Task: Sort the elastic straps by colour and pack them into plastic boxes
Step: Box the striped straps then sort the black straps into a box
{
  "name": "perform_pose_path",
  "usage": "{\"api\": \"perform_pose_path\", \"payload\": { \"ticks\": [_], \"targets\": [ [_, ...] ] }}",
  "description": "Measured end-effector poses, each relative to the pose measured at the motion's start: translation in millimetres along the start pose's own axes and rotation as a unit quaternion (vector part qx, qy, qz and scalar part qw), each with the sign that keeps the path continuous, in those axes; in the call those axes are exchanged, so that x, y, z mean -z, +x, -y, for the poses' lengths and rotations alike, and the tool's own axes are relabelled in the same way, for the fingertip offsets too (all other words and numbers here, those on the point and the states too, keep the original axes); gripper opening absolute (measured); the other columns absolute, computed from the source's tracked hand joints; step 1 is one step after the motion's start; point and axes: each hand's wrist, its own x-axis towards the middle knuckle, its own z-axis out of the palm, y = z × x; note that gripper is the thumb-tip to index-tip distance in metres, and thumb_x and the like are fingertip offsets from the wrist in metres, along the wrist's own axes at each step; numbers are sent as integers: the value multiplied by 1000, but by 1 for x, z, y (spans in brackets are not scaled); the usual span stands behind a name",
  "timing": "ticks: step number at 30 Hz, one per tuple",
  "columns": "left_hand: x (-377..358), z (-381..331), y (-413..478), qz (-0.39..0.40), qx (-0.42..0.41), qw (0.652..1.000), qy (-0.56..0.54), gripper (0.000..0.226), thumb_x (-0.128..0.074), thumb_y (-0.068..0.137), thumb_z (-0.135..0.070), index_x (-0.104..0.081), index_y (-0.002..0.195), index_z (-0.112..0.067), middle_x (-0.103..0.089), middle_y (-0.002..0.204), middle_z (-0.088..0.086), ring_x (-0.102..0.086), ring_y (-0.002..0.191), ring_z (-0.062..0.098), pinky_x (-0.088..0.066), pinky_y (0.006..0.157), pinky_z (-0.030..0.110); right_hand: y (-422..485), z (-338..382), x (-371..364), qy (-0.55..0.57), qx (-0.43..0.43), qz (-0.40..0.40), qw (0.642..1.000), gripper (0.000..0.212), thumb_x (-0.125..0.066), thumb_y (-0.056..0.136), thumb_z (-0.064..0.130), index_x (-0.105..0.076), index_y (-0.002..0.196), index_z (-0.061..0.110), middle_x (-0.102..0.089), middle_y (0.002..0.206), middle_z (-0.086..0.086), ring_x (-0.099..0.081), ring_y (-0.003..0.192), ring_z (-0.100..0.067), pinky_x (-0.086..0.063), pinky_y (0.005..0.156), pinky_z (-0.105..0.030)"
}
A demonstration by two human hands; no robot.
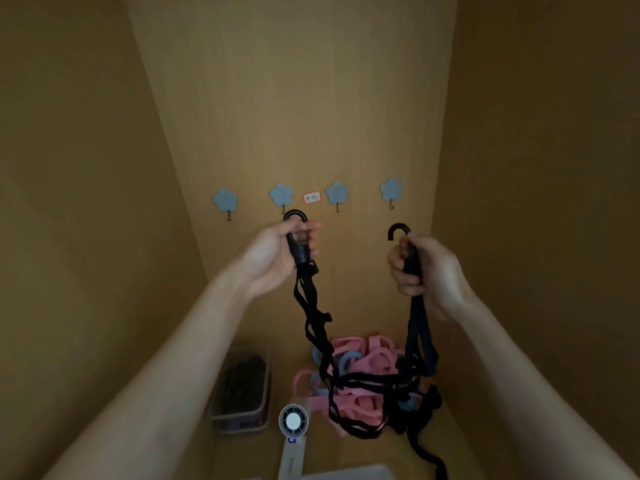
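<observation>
- Both my left hand [273, 258] and right hand [427, 268] are gripping the tangled black elastic strap's [415, 323] hooked ends.
- I'm expecting it needs freeing from the pink-and-blue strap pile [375, 356] next.

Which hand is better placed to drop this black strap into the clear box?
Probably the left hand. It grips one hook end of the black strap, and the clear box sits below it on the left. The right hand is beyond the pink and blue pile.
</observation>
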Motion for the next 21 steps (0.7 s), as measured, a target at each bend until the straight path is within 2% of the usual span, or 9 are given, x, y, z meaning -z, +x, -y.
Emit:
{"api": "perform_pose_path", "payload": {
  "ticks": [3,4,6,9,11,13,16,18,21],
  "targets": [
    [-12,2,2,27,-14,1000,2,41,-35,109,-25,-63,124,1,-66,96,7,-61,93,18,-55,90,32,3,-5,-12,-2,17,29,999,16,-55,88,22,-43,84,13,-43,68,-1,-30,47,-10,-18,40,-21],
    [-17,3,3,28,-21,999,8,42,-36,109,-27,-63,126,-1,-67,100,7,-61,97,18,-54,93,33,5,-6,-18,-21,25,18,999,17,-60,87,16,-43,87,13,-42,66,1,-31,48,-10,-22,40,-21],
    [-24,5,5,20,-45,998,41,42,-36,108,-33,-66,127,-9,-68,109,6,-60,108,18,-49,102,36,9,-9,-32,-79,37,-23,996,28,-67,91,9,-42,80,17,-38,60,5,-31,49,-11,-26,42,-21],
    [-33,6,5,13,-78,992,94,45,-33,108,-42,-70,125,-21,-65,115,4,-55,120,15,-42,109,38,16,-19,-45,-102,43,-76,991,40,-76,87,16,-41,68,21,-45,58,5,-36,51,-12,-32,50,-26],
    [-36,4,5,15,-94,988,118,47,-31,107,-45,-70,124,-24,-61,111,3,-54,113,11,-41,107,34,16,-26,-51,-83,29,-69,994,33,-82,82,23,-50,75,17,-59,66,4,-44,56,-12,-35,55,-27],
    [-37,2,7,33,-92,989,110,49,-31,107,-46,-70,125,-23,-58,104,2,-55,107,10,-42,104,33,13,-29,-57,-47,0,-23,999,37,-85,77,32,-59,90,10,-60,72,0,-42,55,-11,-33,52,-26],
    [-35,-3,9,52,-87,991,88,52,-32,106,-47,-67,129,-16,-58,96,1,-54,94,13,-48,90,30,8,-33,-64,-47,-30,56,997,31,-78,78,32,-65,92,7,-68,82,-7,-45,50,-6,-29,49,-22],
    [-33,-8,11,47,-104,991,63,51,-32,108,-43,-62,125,-5,-63,93,-2,-55,86,13,-51,80,27,6,-39,-66,-62,-41,71,995,31,-74,78,32,-65,91,5,-64,73,-3,-44,50,-7,-30,49,-20],
    [-22,-20,14,12,-117,992,43,44,-30,109,-42,-59,102,-10,-65,83,2,-57,76,15,-49,78,32,1,-53,-60,-75,-44,58,995,32,-72,83,37,-59,89,8,-48,63,3,-42,57,-10,-34,61,-25]
  ]
}}
